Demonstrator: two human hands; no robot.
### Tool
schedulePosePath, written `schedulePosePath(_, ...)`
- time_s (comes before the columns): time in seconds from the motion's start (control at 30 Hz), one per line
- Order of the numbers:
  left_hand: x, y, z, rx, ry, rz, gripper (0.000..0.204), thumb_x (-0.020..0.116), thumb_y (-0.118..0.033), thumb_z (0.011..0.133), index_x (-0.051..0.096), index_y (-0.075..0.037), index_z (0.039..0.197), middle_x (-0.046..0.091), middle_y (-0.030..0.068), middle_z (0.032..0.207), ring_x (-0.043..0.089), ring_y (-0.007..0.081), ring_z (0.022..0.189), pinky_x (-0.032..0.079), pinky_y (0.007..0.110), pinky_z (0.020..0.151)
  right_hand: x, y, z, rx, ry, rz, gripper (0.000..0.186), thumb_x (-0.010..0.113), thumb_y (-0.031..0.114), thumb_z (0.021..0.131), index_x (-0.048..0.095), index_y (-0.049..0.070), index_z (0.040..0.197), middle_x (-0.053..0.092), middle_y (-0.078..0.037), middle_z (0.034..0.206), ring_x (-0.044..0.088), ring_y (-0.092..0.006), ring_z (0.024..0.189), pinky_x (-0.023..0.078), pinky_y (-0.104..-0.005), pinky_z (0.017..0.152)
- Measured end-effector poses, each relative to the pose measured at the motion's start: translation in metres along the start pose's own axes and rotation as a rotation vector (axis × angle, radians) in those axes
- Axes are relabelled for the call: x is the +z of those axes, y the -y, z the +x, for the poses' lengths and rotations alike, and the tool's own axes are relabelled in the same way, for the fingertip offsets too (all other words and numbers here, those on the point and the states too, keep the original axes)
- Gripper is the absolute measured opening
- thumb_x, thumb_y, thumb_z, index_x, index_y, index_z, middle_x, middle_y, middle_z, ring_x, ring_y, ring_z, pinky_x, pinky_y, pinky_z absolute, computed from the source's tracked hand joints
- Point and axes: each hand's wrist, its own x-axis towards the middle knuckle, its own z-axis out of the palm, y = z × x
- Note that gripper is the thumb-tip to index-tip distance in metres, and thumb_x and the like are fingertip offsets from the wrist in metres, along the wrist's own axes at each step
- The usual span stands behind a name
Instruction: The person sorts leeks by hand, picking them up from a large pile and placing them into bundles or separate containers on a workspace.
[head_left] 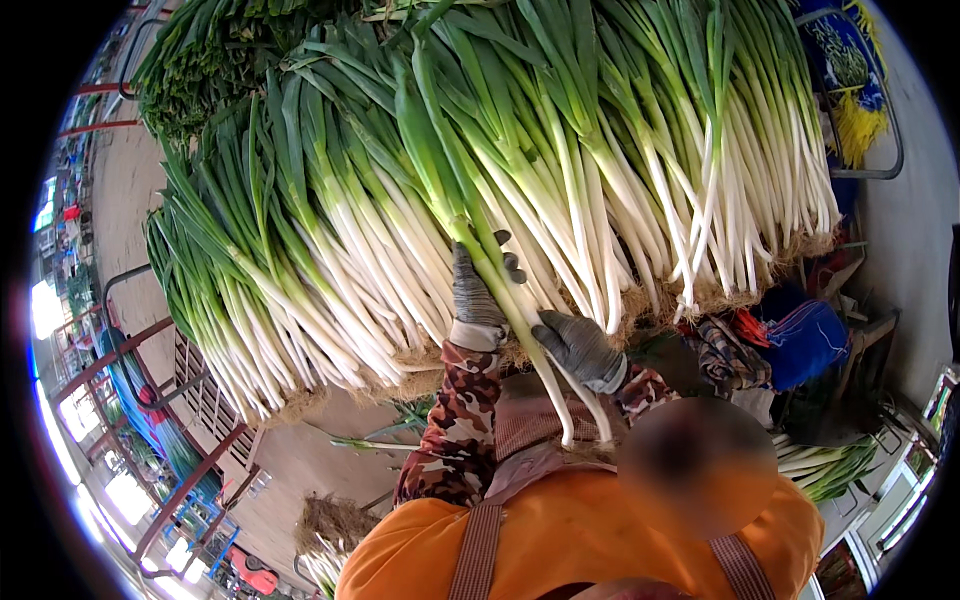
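Note:
Both my hands wear grey gloves. My left hand (478, 290) is wrapped round a couple of long green onions (492, 262), its dark fingertips showing on the far side of the stalks. Lower down, my right hand (580, 350) grips the same stalks by their white part. They lie slanted over the pile, green leaves away from me and white root ends close to my body. Under and around them spreads a wide pile of green onions (360, 240), laid side by side with the roots toward me.
Darker green leaves (215, 75) are heaped at the far left. A blue bag (808, 335) and a plaid cloth (735, 355) sit at the right below the pile. More onions (825, 465) lie lower right, and a rooty bundle (332, 530) lower left. Metal rails (190, 480) run along the left.

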Motion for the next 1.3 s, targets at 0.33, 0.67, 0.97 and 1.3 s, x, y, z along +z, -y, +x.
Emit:
schedulePosePath(0.33, 0.015, -0.061, -0.029, 0.019, 0.286, 0.020, 0.050, 0.058, -0.054, 0.090, 0.057, -0.007, 0.107, 0.059, 0.0045, 0.077, 0.051, 0.0123, 0.054, 0.045, 0.027, 0.046, -0.054, -0.087, 0.156, 0.361, -0.503, -0.492, 0.041, 0.068, 0.027, 0.084, 0.050, 0.004, 0.113, 0.061, -0.018, 0.107, 0.063, -0.0338, 0.099, 0.053, -0.0478, 0.079)
schedulePosePath(0.67, 0.026, -0.027, 0.019, -0.056, 0.338, 0.027, 0.059, 0.061, -0.058, 0.086, 0.057, -0.007, 0.117, 0.053, 0.0254, 0.131, 0.049, 0.0411, 0.125, 0.040, 0.067, 0.100, 0.040, -0.013, 0.005, -0.103, -0.647, -0.033, 0.049, 0.054, 0.024, 0.098, 0.044, -0.002, 0.138, 0.060, -0.028, 0.119, 0.064, -0.0382, 0.104, 0.051, -0.0412, 0.087)
schedulePosePath(0.97, 0.046, -0.019, 0.086, -0.323, 0.415, 0.222, 0.075, 0.066, -0.059, 0.081, 0.053, 0.001, 0.123, 0.063, 0.0176, 0.117, 0.066, 0.0281, 0.092, 0.059, 0.049, 0.077, 0.061, -0.043, -0.009, -0.164, -0.481, 0.090, 0.047, 0.055, 0.032, 0.096, 0.048, -0.001, 0.129, 0.066, -0.020, 0.089, 0.066, -0.0324, 0.070, 0.054, -0.0394, 0.062)
schedulePosePath(1.3, 0.129, -0.049, 0.040, 0.037, 0.396, 0.246, 0.048, 0.056, -0.047, 0.093, 0.054, -0.004, 0.113, 0.058, 0.0180, 0.102, 0.057, 0.0231, 0.080, 0.051, 0.038, 0.064, 0.036, -0.095, -0.040, 0.105, -0.248, -0.080, 0.035, 0.053, 0.038, 0.097, 0.059, 0.004, 0.104, 0.066, -0.012, 0.078, 0.065, -0.0270, 0.069, 0.051, -0.0409, 0.061)
